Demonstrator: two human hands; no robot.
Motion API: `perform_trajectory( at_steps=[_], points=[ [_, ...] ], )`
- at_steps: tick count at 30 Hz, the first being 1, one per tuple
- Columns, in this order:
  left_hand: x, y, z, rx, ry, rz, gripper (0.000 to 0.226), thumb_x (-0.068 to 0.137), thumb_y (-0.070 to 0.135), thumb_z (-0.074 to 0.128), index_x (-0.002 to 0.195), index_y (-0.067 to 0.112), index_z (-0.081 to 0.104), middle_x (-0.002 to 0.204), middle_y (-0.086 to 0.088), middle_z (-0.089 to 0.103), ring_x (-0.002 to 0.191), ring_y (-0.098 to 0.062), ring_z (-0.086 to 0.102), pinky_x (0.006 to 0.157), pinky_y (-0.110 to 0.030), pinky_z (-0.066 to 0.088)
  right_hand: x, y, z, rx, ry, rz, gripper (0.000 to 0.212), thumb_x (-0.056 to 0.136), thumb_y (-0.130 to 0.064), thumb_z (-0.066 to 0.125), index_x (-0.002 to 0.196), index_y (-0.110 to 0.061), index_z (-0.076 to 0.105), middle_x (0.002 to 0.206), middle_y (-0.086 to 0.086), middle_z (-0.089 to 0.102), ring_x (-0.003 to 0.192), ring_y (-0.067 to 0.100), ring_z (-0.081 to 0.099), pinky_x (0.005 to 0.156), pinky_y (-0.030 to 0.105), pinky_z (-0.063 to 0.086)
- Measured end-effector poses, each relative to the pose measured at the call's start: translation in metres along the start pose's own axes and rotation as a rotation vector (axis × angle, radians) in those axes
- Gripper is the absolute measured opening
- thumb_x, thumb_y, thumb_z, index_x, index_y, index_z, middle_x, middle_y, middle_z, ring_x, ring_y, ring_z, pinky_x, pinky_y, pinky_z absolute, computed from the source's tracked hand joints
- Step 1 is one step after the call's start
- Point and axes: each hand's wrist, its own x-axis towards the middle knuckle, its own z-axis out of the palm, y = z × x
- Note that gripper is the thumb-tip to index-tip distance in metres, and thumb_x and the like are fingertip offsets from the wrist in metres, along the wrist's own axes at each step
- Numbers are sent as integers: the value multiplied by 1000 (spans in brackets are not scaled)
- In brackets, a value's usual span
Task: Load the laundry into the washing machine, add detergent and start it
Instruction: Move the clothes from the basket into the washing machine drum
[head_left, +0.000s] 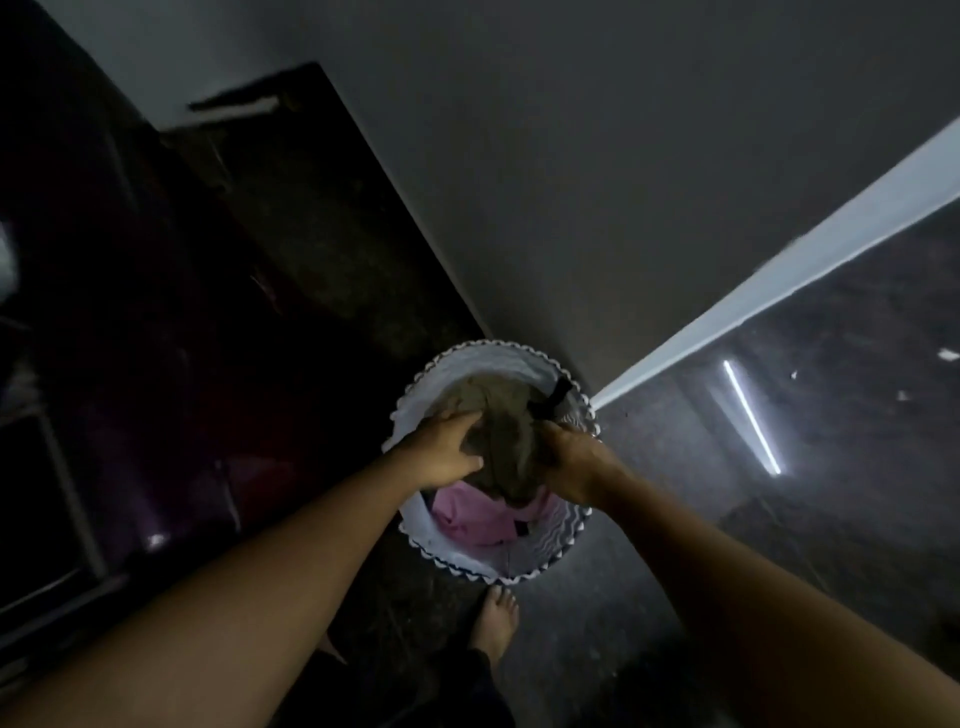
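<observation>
Dim room, view straight down. Round white laundry basket (496, 358) with a scalloped rim stands on the dark floor (649, 597), close to the foot of a grey wall (571, 182). Both arms reach down into the basket. Left grip (447, 449) lies on the left side of an olive-drab garment (506, 434), fingers curled over the cloth, thumb pressed into its near edge. Right grip (571, 462) has the same garment from the right side, fingers bent in and buried in the folds. The garment is bunched between the two, at the basket's mouth. Beneath it, in the near half of the basket, a pink garment (467, 514). A black strap (558, 396) hangs at the basket's far right rim. One bare foot (496, 621) just near of the basket. Right of the basket, a pale skirting strip (779, 270) runs away along the wall. Left of the basket, dark bulk (182, 338), too dim to identify.
</observation>
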Motion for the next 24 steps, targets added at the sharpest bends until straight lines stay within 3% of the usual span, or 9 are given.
perform_trajectory(
  at_steps=[3, 7, 10, 12, 15, 18, 21, 24],
  points=[
    [30, -44, 42, -68, -14, -108, 77, 84, 37, 67, 152, 25, 34, 156, 1, 35, 141, -22, 37, 116, -38, 34, 34, 20, 47, 51, -57, 80, 61, 92, -36, 63, 146, -17, 43, 138, 18, 54, 122, 38, 57, 100, 39, 48],
    [74, -88, 80, -78, 20, -229, 83, 84, 44, 66, 155, 29, 25, 160, -5, 27, 144, -28, 32, 115, -42, 36, 82, 40, 90, 112, -96, 56, 71, 94, -34, 65, 154, -14, 33, 148, 21, 46, 131, 42, 50, 104, 42, 45],
    [114, -114, 97, -102, 94, -255, 88, 77, 54, 61, 154, 30, 25, 159, -5, 30, 143, -29, 34, 113, -44, 38, 118, 54, 114, 195, -61, 115, 69, 92, -38, 65, 152, -19, 36, 142, 19, 55, 126, 40, 56, 101, 43, 49],
    [137, -125, 103, -78, 200, -238, 95, 72, 60, 60, 154, 29, 25, 161, -6, 26, 146, -30, 28, 116, -45, 34, 138, 58, 124, 203, -13, 127, 68, 94, -39, 62, 153, -17, 34, 144, 20, 52, 126, 41, 55, 101, 42, 48],
    [166, -126, 107, -93, 328, -193, 103, 77, 48, 76, 158, 21, 18, 164, -9, 18, 150, -27, 17, 122, -42, 20, 169, 65, 135, 239, -18, 163, 67, 96, -33, 60, 154, -18, 30, 152, 19, 41, 136, 41, 46, 108, 43, 42],
    [191, -130, 107, -129, 338, -230, 121, 70, 50, 83, 159, 19, 8, 166, -5, 11, 152, -23, 13, 124, -36, 14, 189, 70, 148, 362, -17, 182, 69, 93, -32, 64, 153, -19, 32, 152, 15, 43, 139, 35, 43, 111, 38, 39],
    [200, -138, 111, -263, 258, -199, 109, 75, 40, 83, 158, 19, 16, 164, -3, 20, 149, -18, 21, 118, -22, 16, 198, 72, 163, 516, -10, 230, 66, 89, -30, 67, 148, -20, 39, 142, 12, 53, 130, 32, 53, 107, 37, 44],
    [196, -141, 113, -354, 192, -161, 82, 86, 42, 69, 154, 15, 32, 159, -5, 33, 145, -20, 33, 114, -21, 22, 200, 69, 171, 844, 29, 264, 52, 93, -23, 65, 142, -17, 48, 136, 9, 60, 124, 28, 58, 106, 41, 48]
  ],
)
